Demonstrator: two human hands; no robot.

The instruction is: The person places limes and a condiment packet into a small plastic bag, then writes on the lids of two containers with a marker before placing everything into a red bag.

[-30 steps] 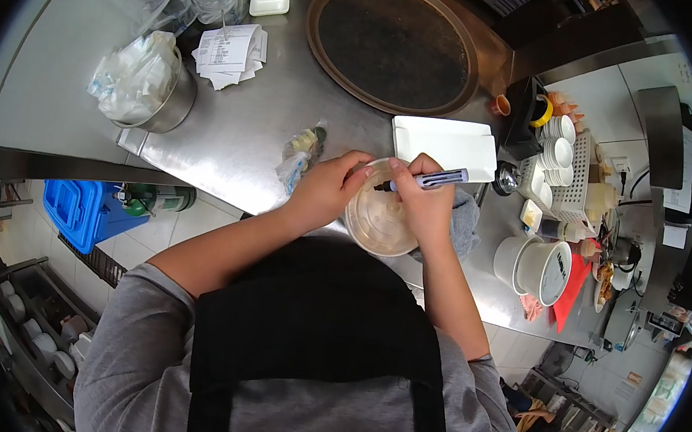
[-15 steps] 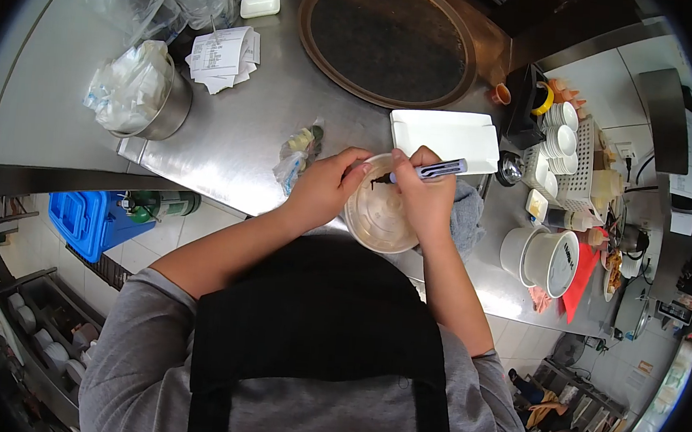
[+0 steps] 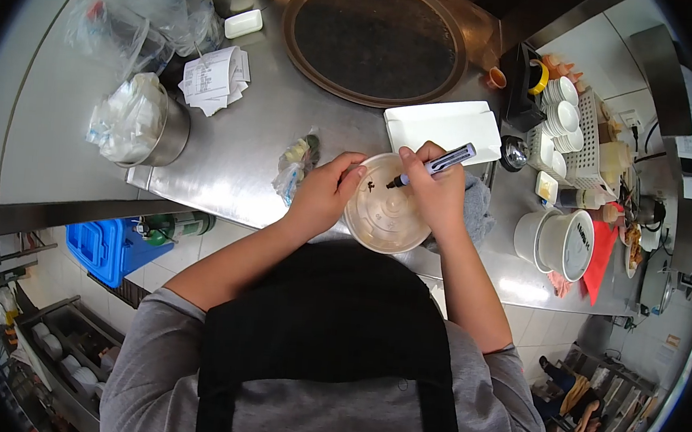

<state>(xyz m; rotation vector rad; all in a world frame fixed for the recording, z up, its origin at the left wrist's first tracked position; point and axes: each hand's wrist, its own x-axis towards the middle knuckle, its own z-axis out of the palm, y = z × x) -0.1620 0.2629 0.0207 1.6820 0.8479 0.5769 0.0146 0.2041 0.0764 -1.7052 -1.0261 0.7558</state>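
Note:
A round translucent lid or container (image 3: 387, 215) is in front of my chest, over the near edge of the steel counter. My left hand (image 3: 323, 194) grips its left rim, thumb on top. My right hand (image 3: 439, 192) is closed around a light purple marker (image 3: 450, 157), its dark tip pointing left just above the clear plastic. Small dark marks (image 3: 371, 185) show on the surface left of the tip. A grey cloth (image 3: 476, 210) lies behind my right wrist, and a small plastic bag with something green (image 3: 296, 163) lies beyond my left hand.
A round brown tray (image 3: 376, 40) and a white rectangular tray (image 3: 442, 130) lie beyond my hands. Receipts (image 3: 210, 79) and a bag-lined metal bin (image 3: 172, 133) are at the left. White tubs (image 3: 563, 243) and a basket of small cups (image 3: 582, 153) stand right. Another person (image 3: 583, 405) is far off, lower right.
The marker tip has lifted slightly and moved right, away from the dark marks, with my right hand. The camera view has shifted a little; my left hand keeps its grip on the rim.

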